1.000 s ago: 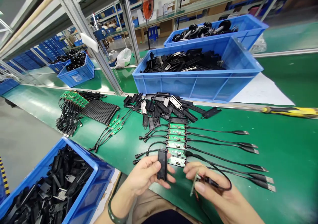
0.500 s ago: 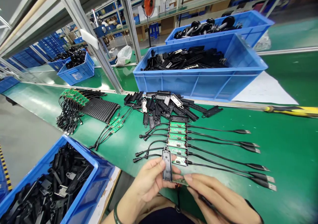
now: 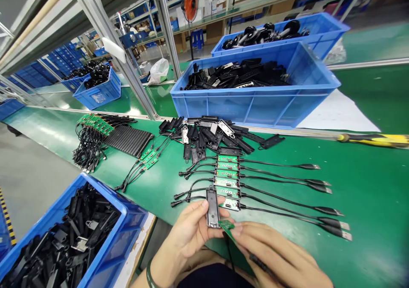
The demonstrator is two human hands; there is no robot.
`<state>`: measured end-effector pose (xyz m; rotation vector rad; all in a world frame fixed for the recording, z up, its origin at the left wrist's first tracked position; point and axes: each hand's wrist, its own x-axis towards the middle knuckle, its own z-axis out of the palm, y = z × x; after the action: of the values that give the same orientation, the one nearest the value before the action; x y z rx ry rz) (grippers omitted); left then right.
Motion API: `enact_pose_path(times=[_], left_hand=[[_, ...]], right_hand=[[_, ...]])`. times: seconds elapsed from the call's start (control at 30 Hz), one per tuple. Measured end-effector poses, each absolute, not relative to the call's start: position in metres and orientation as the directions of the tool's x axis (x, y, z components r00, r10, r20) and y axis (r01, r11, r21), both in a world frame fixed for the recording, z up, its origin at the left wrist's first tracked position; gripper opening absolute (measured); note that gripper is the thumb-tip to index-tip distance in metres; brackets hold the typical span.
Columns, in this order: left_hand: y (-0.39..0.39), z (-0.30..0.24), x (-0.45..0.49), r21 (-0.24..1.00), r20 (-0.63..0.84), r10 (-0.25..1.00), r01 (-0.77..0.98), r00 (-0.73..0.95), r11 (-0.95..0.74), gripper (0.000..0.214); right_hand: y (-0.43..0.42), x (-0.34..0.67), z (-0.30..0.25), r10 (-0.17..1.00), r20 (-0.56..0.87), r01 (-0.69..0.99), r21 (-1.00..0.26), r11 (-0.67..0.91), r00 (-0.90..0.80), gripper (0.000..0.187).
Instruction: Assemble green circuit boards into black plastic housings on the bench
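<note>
My left hand (image 3: 193,226) is closed around a black plastic casing half (image 3: 212,209), held nearly upright with its hollow side towards me. In my right hand (image 3: 271,245) is a small green circuit board (image 3: 226,225), pinched at its end, with black cable running under the fingers. The board's tip is beside the casing's lower right edge; whether they touch I cannot tell. Just beyond my hands lies a column of casings with green boards (image 3: 227,173) seated in them. Their black USB cables (image 3: 329,212) stretch to the right, and short connector leads (image 3: 183,196) stick out left.
A pile of black casing parts (image 3: 207,136) lies before a large blue bin (image 3: 252,107). Left are stacked casings (image 3: 129,139), bundled boards (image 3: 96,124) and several loose boards (image 3: 148,160). Another blue bin (image 3: 128,220) stands front left. A yellow-handled tool (image 3: 373,139) lies at right.
My right hand has turned the circuit board so its green face shows, its tip now beside the casing's lower end. The casing has shifted slightly left and up in my left hand.
</note>
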<state>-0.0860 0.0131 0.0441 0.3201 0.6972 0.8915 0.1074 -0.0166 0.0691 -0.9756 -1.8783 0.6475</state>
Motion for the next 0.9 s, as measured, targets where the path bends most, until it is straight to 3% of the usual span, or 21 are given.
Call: enact_pose_path(times=[0.1, 0.2, 0.4, 0.7, 0.9], left_hand=[[0.011, 0.049, -0.085, 0.539, -0.415, 0.795, -0.585, 0.443, 0.607, 0.035], [0.009, 0.053, -0.082, 0.542, -0.407, 0.758, -0.533, 0.510, 0.650, 0.033], [0.004, 0.047, -0.077, 0.569, -0.345, 0.730, -0.487, 0.590, 0.663, 0.040], [-0.001, 0.040, -0.075, 0.508, -0.353, 0.724, -0.528, 0.593, 0.680, 0.035], [-0.002, 0.041, -0.073, 0.519, -0.351, 0.716, -0.511, 0.604, 0.685, 0.042]], right_hand=[[-0.012, 0.104, 0.069, 0.925, 0.370, 0.349, -0.858, 0.377, -0.088, 0.020], [-0.003, 0.103, 0.064, 0.970, 0.245, 0.323, -0.917, 0.233, -0.003, 0.004], [0.005, 0.102, 0.053, 1.000, 0.024, 0.147, -0.989, 0.025, -0.008, 0.016], [0.007, 0.100, 0.047, 0.993, 0.115, 0.192, -0.975, 0.112, 0.003, 0.011], [0.010, 0.099, 0.045, 0.996, 0.083, 0.202, -0.976, 0.078, 0.015, 0.015]])
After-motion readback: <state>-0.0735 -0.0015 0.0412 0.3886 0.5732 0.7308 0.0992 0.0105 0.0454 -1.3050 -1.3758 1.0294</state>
